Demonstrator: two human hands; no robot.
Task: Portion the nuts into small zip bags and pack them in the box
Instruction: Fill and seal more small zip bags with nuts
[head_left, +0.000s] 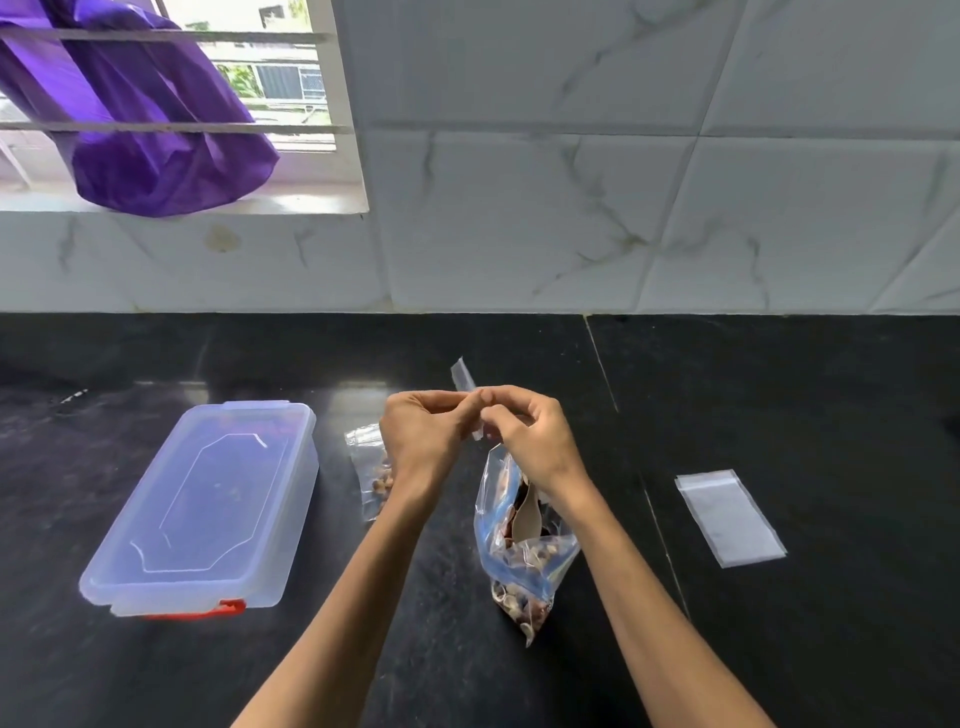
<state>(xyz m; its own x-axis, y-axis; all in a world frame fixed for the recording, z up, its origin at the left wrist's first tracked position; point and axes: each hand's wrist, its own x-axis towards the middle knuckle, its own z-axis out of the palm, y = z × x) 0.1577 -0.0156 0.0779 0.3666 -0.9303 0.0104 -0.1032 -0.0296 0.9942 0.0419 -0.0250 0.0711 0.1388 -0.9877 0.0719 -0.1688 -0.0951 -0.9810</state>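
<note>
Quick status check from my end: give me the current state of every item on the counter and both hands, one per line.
Box: lid on, lying flat.
Big nut bag: open at top, spoon inside.
Filled small bag: on the counter, nuts inside, partly hidden.
Small bag in hand: pinched by both hands, raised.
Empty small bags: flat, untouched.
Left hand: pinching.
Right hand: pinching.

Black counter (156, 675), white grey-veined tiles (571, 208), purple cloth (156, 130) — clear box (202, 509), red latch (228, 609).
</note>
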